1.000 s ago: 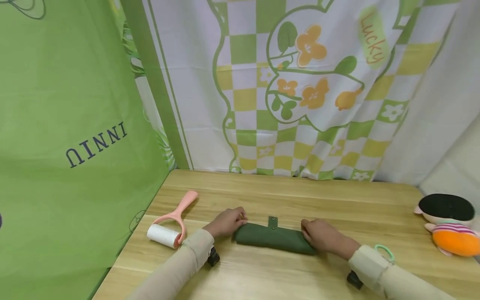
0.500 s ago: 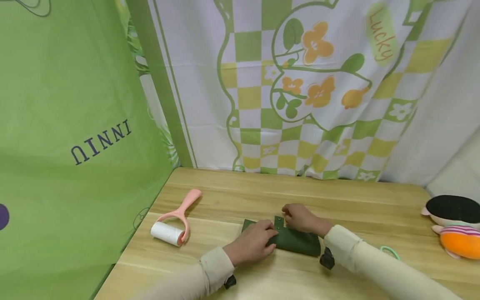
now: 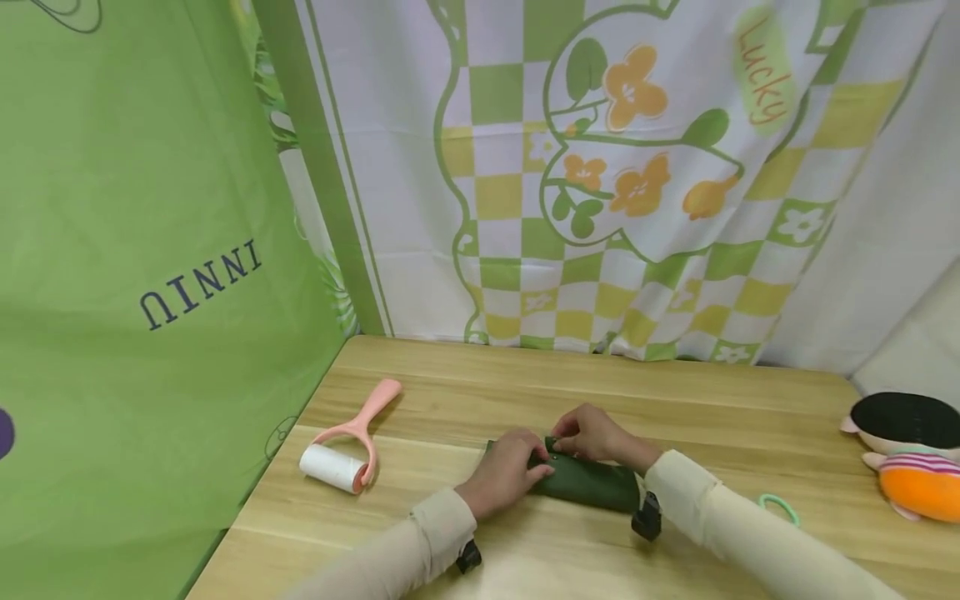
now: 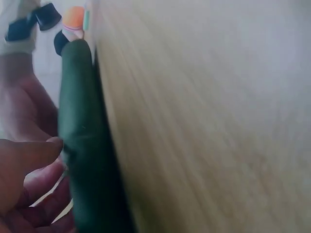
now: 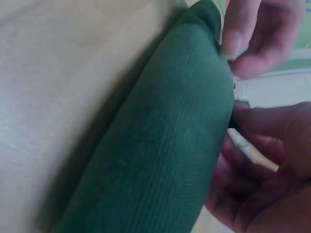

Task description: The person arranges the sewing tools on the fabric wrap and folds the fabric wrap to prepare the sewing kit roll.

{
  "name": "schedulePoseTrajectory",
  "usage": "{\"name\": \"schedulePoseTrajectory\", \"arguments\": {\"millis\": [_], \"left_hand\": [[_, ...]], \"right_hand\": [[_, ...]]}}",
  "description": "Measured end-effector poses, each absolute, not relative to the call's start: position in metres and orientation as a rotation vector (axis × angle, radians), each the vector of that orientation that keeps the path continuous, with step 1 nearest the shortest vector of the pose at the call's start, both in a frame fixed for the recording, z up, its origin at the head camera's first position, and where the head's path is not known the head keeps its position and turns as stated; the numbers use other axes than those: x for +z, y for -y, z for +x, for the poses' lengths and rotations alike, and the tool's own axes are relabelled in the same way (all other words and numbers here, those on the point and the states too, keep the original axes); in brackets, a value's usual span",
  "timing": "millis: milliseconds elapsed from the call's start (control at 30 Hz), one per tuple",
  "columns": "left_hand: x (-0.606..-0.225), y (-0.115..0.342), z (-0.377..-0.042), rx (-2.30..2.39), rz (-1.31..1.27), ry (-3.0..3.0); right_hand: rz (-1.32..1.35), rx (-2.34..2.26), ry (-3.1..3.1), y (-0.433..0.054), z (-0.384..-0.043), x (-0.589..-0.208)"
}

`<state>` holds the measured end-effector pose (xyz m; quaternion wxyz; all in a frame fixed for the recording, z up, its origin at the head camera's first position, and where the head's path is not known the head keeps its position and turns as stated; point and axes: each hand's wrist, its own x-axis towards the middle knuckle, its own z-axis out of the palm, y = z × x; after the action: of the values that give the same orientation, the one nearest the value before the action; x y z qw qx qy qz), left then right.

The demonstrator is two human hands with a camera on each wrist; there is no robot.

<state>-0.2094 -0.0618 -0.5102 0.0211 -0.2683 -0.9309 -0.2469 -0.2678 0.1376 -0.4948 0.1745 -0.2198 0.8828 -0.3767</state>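
Note:
A dark green rolled pouch (image 3: pixel 592 485) lies lengthwise on the wooden table in the head view. My left hand (image 3: pixel 501 475) holds its left part, fingers bent over the top and thumb at the front. At the pouch's back edge, my right hand (image 3: pixel 596 435) pinches the short snap strap (image 3: pixel 551 442). The right wrist view shows the strap between thumb and fingers, beside the pouch's ribbed-looking side (image 5: pixel 160 121). In the left wrist view my thumb touches the green roll (image 4: pixel 82 97). The hands hide much of the pouch's left half and the strap's base.
A lint roller (image 3: pixel 372 406) with a pink handle and white roll lies to the left. Plush-looking toys, one black-topped (image 3: pixel 907 419) and one orange (image 3: pixel 918 487), sit at the right edge. A mint-green loop (image 3: pixel 780 505) lies near my right sleeve. Curtains (image 3: pixel 525 275) hang behind the table.
Both hands have left the pouch's ends and come together at its middle. The left hand now holds the left part; the right hand has taken the strap, which stood up free before.

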Motion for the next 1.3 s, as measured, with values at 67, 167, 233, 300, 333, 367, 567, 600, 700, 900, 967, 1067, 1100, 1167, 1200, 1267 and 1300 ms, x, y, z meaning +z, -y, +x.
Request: {"name": "schedulePoseTrajectory", "arguments": {"millis": [67, 167, 233, 300, 333, 367, 567, 600, 700, 900, 967, 1067, 1100, 1167, 1200, 1267, 1300], "left_hand": [[-0.511, 0.062, -0.211, -0.79, -0.788, 2.897], [-0.512, 0.062, -0.213, -0.778, -0.744, 2.907], [-0.512, 0.061, -0.214, -0.765, -0.724, 2.917], [-0.512, 0.06, -0.216, -0.765, -0.709, 2.926], [-0.513, 0.06, -0.217, -0.77, -0.704, 2.928], [-0.513, 0.061, -0.219, -0.776, -0.702, 2.932], [-0.517, 0.064, -0.228, -0.752, -0.784, 2.95], [-0.517, 0.064, -0.229, -0.749, -0.794, 2.957], [-0.515, 0.064, -0.23, -0.743, -0.802, 2.972], [-0.516, 0.062, -0.231, -0.72, -0.794, 2.965], [-0.517, 0.062, -0.231, -0.724, -0.789, 2.962], [-0.516, 0.063, -0.231, -0.735, -0.787, 2.958], [-0.516, 0.063, -0.231, -0.738, -0.788, 2.959], [-0.516, 0.063, -0.231, -0.742, -0.792, 2.96], [-0.517, 0.063, -0.231, -0.743, -0.795, 2.958], [-0.517, 0.063, -0.231, -0.732, -0.805, 2.952], [-0.517, 0.064, -0.231, -0.723, -0.807, 2.953]], "right_hand": [[-0.758, -1.03, -2.515, -0.14, -0.265, -0.493], [-0.908, -0.959, -2.554, -0.142, -0.261, -0.49], [-0.96, -0.927, -2.57, -0.144, -0.257, -0.489], [-0.995, -0.915, -2.576, -0.147, -0.254, -0.487], [-1.016, -0.912, -2.576, -0.148, -0.253, -0.487], [-1.031, -0.912, -2.576, -0.148, -0.251, -0.487], [-1.056, -0.922, -2.644, -0.15, -0.246, -0.49], [-1.047, -0.916, -2.665, -0.151, -0.246, -0.49], [-1.042, -0.874, -2.727, -0.151, -0.246, -0.491], [-1.182, -0.799, -2.78, -0.152, -0.242, -0.494], [-1.208, -0.779, -2.785, -0.152, -0.24, -0.494], [-1.245, -0.719, -2.785, -0.152, -0.237, -0.494], [-1.273, -0.678, -2.788, -0.151, -0.236, -0.494], [-1.332, -0.566, -2.803, -0.151, -0.233, -0.493], [-1.362, -0.504, -2.811, -0.15, -0.231, -0.493], [-1.426, -0.369, -2.838, -0.149, -0.227, -0.493], [-1.447, -0.317, -2.849, -0.148, -0.225, -0.493]]}}
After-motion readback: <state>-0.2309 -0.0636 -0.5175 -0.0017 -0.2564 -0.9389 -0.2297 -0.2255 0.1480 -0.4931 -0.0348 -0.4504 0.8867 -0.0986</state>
